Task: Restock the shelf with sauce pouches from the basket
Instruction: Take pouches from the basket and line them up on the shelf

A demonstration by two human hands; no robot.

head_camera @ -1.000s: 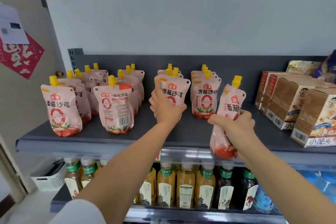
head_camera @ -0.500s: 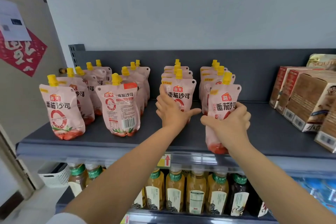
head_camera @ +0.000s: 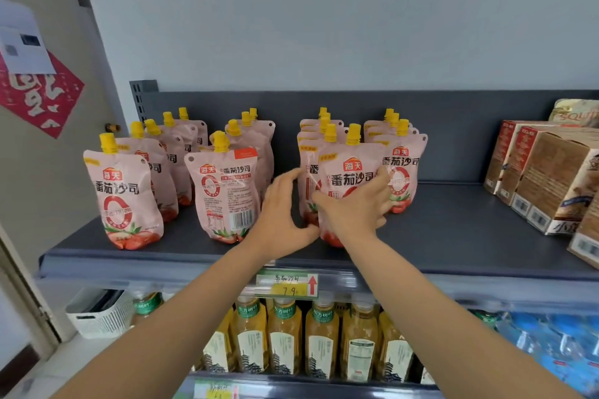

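Four rows of pink sauce pouches stand on the dark shelf. The row at nine o'clock shows six yellow caps. The next row shows four caps. The row at twelve o'clock shows four caps, its front pouch between the two hands, the left hand and the right hand. The row toward one o'clock shows three caps. That makes seventeen pouches countable by cap; any hidden behind cannot be told. At three o'clock about five brown cartons show. One price tag hangs at six o'clock, above about seven amber bottles. One white basket sits at eight o'clock.
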